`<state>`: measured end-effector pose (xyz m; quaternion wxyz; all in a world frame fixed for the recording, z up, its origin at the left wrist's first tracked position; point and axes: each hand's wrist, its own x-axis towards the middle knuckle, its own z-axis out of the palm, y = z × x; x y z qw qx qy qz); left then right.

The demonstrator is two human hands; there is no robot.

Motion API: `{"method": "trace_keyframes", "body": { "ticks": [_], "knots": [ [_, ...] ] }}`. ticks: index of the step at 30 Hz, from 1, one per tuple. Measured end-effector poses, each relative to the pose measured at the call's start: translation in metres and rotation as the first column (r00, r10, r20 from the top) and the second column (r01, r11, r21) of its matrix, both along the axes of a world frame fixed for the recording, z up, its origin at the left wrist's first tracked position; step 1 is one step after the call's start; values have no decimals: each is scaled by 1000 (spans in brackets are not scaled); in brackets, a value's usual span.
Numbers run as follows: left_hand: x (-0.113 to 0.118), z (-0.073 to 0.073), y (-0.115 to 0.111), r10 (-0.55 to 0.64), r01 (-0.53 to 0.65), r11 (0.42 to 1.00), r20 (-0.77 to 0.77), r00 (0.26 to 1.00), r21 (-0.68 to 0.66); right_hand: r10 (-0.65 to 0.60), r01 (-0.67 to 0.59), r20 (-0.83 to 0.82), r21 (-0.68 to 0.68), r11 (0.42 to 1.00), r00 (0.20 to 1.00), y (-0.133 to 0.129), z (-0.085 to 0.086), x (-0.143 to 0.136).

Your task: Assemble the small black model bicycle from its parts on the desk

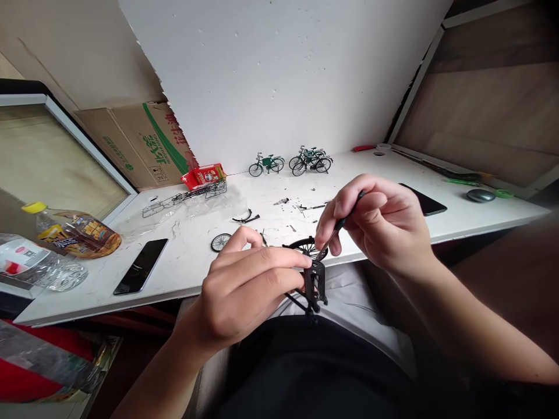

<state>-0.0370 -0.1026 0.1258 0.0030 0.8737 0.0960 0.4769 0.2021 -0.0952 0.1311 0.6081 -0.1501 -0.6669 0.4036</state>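
My left hand is closed around a partly built black model bicycle, held just over the table's front edge. Its flat rack-like part faces up, and a spoked wheel with a black mudguard shows behind my fingertips. Much of the frame is hidden by my fingers. Pinched in my right hand is a small screwdriver with a black handle, slanting down. Its metal tip is at the rack's upper end, beside my left fingertips; whether it touches a screw I cannot tell.
A loose wheel, curved black part and tiny parts lie on the white table. Small bicycles stand behind. Left are a phone, bottles and a red packet; right, a black tablet-like slab and mouse.
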Motion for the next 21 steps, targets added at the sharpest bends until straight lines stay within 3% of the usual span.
{"method": "trace_keyframes", "body": {
  "ticks": [10, 21],
  "knots": [
    [-3, -3, 1, 12, -12, 1000, -25, 1000, -10, 34, -28, 71, -85, 996, 997, -6, 1, -6],
    [1, 2, -2, 2, -3, 999, -30, 1000, -41, 54, -47, 102, -68, 997, 993, -6, 2, -6]
  ]
}}
